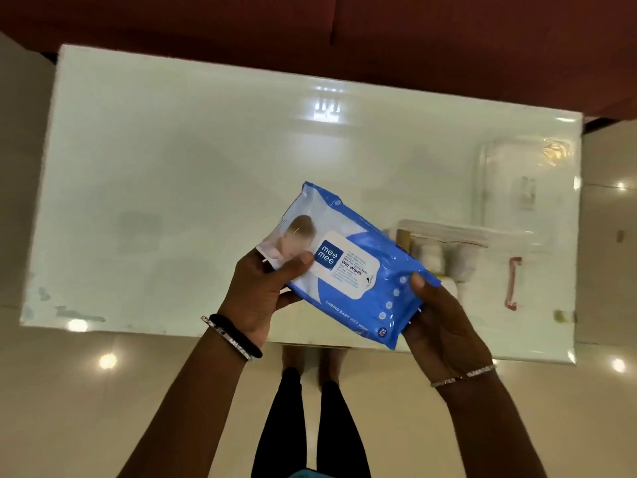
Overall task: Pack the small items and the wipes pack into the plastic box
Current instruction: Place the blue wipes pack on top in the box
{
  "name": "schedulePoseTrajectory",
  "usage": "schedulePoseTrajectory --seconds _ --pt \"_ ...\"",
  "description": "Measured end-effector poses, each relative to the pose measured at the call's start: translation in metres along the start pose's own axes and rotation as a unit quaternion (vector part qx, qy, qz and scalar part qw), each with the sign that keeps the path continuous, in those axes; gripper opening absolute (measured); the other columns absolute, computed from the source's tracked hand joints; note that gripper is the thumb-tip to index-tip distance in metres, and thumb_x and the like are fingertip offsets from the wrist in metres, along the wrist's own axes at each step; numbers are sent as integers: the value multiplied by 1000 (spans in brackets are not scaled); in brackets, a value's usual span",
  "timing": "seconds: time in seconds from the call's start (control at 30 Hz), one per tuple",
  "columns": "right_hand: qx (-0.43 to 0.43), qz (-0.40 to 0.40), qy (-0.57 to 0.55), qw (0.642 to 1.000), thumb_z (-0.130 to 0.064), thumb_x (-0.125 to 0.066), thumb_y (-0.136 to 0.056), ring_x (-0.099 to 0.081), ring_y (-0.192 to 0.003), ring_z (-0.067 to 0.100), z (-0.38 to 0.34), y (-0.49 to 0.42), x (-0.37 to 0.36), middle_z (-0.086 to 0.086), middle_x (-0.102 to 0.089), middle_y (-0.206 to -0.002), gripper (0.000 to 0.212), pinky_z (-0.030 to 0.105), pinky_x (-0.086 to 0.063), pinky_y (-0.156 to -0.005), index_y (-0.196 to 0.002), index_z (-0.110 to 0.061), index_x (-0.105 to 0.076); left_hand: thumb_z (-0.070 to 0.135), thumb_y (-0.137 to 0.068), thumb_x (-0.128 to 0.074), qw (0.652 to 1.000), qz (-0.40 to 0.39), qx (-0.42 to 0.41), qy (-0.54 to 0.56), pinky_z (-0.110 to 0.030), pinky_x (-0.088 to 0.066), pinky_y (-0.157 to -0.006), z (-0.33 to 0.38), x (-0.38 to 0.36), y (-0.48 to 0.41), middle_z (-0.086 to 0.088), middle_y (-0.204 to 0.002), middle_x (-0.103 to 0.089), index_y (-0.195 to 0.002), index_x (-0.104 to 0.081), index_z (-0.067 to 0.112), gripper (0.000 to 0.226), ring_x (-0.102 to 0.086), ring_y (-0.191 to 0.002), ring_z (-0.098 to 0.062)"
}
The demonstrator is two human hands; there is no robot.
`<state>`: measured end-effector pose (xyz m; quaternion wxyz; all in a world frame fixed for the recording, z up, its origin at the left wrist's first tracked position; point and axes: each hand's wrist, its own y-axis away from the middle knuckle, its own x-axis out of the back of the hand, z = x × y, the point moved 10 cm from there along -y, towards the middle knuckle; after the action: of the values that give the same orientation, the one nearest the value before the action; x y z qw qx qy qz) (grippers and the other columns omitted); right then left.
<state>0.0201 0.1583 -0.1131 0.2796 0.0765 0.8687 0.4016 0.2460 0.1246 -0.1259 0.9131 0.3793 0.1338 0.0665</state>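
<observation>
I am gripping the wipes pack (344, 267) at frame centre, left hand (265, 291) and right hand (444, 322) clamping opposite ends. The plastic box (482, 270) is sitting right of centre; I should be lowering the pack flat over the small items (444, 260) inside.

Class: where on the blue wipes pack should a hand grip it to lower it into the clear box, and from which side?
Grip the wipes pack by its two short ends, from either side, as the left hand and right hand do; it is flat, soft and long, so end grips keep it level.
</observation>
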Motion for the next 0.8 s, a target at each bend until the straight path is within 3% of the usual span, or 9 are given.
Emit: schedulePoseTrajectory --seconds 0.07,0.2,0.3,0.43,0.53,0.6,0.63,0.73,0.8 --pt "18 25 -14 999 -10 -64 -88 -60 -128 34 -3 11 20 16 -61 -138 52 57 -47 -104 -139 -9 -54 23 -71 -73 1000 -27 3 3 -35 -61 -66 -5 -32 5 2 -100 -77 -110 -63 24 41 -74 -93 -19" --pt "71 149 22 986 0 -68 -74 -74 -104 28 -24 34 78 13 -74 -119 46 40 -64 -77 -119 -13 -65 11 -75 -74 997 -72 27 -21 -30 -59 -64 -28 -86 16 -7 -103 -75 -109 -62 9 37 -74 -91 -19" --pt "97 204 62 972 -1 -70 -71 -75 -100 30 -53 49 119 13 -75 -114 50 38 -64 -73 -120 -8 -66 3 -80 -72 991 -84 42 -99 -36 -62 -72 -42 -116 17 -17 -101 -72 -104 -61 -1 27 -73 -88 -20" --pt "90 228 157 957 -5 -75 -70 -78 -90 27 -90 47 154 6 -80 -97 37 32 -63 -65 -105 -15 -70 29 -80 -74 958 -98 23 -268 -49 -57 -85 -48 -143 5 -16 -95 -74 -98 -69 4 32 -71 -93 -32" --pt "73 236 242 938 -3 -77 -79 -77 -90 29 -111 31 170 10 -79 -99 31 39 -62 -76 -108 -10 -71 41 -80 -70 904 -84 -3 -419 -42 -58 -74 -51 -155 -4 -2 -82 -74 -84 -71 17 25 -70 -78 -23" --pt "65 248 296 920 -4 -78 -80 -75 -85 31 -120 16 175 15 -77 -98 27 41 -61 -77 -106 -6 -71 48 -81 -64 832 -71 -29 -550 -29 -47 -55 -52 -164 -7 4 -73 -67 -71 -60 23 28 -63 -68 -18" --pt "61 254 314 913 -4 -78 -81 -74 -82 32 -122 8 176 19 -76 -99 23 42 -61 -77 -103 -5 -71 51 -83 -61 790 -64 -46 -609 -26 -41 -54 -52 -171 -8 4 -76 -66 -72 -56 24 29 -62 -69 -18" --pt "51 282 354 890 -7 -77 -83 -73 -86 35 -119 -12 175 21 -75 -97 21 48 -61 -81 -103 -6 -71 52 -87 -54 693 -34 -80 -716 -29 -39 -63 -50 -184 -12 -4 -100 -67 -100 -60 22 33 -65 -89 -27" --pt "59 308 402 860 -12 -76 -84 -72 -90 36 -117 -21 174 14 -74 -92 20 45 -59 -84 -103 -6 -71 52 -88 -55 661 -10 -83 -746 -30 -38 -64 -47 -187 -17 -5 -104 -67 -109 -59 21 38 -65 -93 -29"
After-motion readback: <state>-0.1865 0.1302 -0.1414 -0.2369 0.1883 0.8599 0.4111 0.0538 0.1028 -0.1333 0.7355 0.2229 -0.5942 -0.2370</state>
